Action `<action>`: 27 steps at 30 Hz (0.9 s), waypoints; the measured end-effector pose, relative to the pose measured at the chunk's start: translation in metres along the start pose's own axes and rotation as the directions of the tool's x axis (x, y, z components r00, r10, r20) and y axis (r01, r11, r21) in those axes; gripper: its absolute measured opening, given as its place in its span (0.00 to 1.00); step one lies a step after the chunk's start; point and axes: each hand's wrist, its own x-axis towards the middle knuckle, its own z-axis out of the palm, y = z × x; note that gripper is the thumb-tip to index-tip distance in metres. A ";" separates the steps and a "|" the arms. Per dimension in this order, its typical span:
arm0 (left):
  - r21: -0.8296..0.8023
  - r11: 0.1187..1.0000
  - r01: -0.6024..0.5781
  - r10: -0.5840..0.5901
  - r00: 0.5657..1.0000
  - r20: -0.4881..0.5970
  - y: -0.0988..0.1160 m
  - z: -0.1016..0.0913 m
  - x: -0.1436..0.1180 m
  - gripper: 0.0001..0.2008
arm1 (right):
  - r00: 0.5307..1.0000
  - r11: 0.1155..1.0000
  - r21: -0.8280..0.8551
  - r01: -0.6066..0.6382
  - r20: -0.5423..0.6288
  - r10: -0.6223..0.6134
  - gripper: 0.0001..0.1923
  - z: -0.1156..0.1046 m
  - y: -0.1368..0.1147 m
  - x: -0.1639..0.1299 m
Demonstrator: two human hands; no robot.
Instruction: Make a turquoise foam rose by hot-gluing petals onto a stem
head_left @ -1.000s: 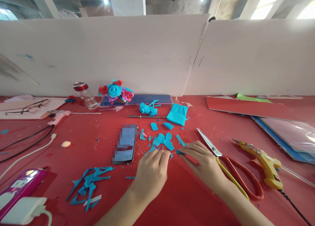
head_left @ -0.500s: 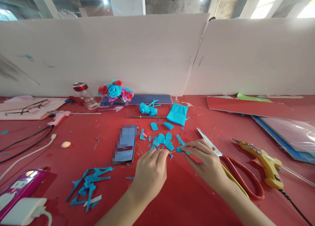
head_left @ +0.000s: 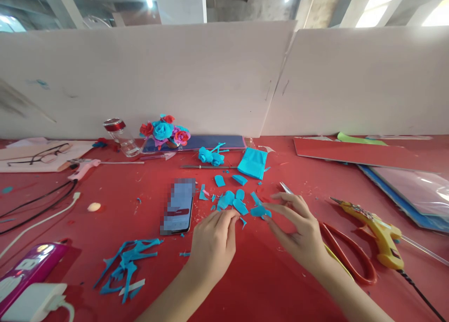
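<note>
My left hand (head_left: 214, 246) rests on the red table (head_left: 266, 275) with its fingers curled together; I cannot see whether the fingertips pinch anything. My right hand (head_left: 302, 230) has its fingers spread, and thumb and forefinger pinch the edge of a blue paper petal (head_left: 260, 212). Just beyond both hands lie several loose blue petals (head_left: 231, 200). A folded blue paper sheet (head_left: 253, 163) and a small blue paper rose (head_left: 210, 156) lie farther back.
Red-handled scissors (head_left: 345, 252) lie partly under my right hand, with a yellow glue gun (head_left: 377, 230) to their right. A phone (head_left: 178, 207) sits left of my left hand and blue scraps (head_left: 128, 263) nearer left. A paper flower bouquet (head_left: 164, 131) and a jar (head_left: 119, 135) stand by the white partition.
My right hand has lifted slightly and spread its fingers, and the blue piece at its fingertips now shows wider and flatter. The left hand has drawn back a little.
</note>
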 end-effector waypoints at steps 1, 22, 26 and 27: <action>0.015 1.000 -0.017 0.017 1.000 0.006 0.000 0.001 -0.001 0.08 | 1.000 1.000 0.001 0.005 0.019 -0.005 0.10 0.001 0.000 0.000; 0.229 0.934 -0.275 0.274 0.961 0.033 0.003 0.002 -0.004 0.13 | 0.992 0.999 -0.042 0.030 0.125 -0.025 0.06 0.008 -0.001 -0.005; 0.226 0.933 -0.281 0.280 0.959 0.035 0.003 0.002 -0.005 0.14 | 0.990 0.999 -0.046 0.019 0.141 -0.012 0.05 0.010 -0.002 -0.006; 0.222 0.934 -0.279 0.278 0.960 0.036 0.003 0.003 -0.005 0.14 | 0.989 0.999 -0.042 0.017 0.145 -0.011 0.06 0.010 -0.002 -0.005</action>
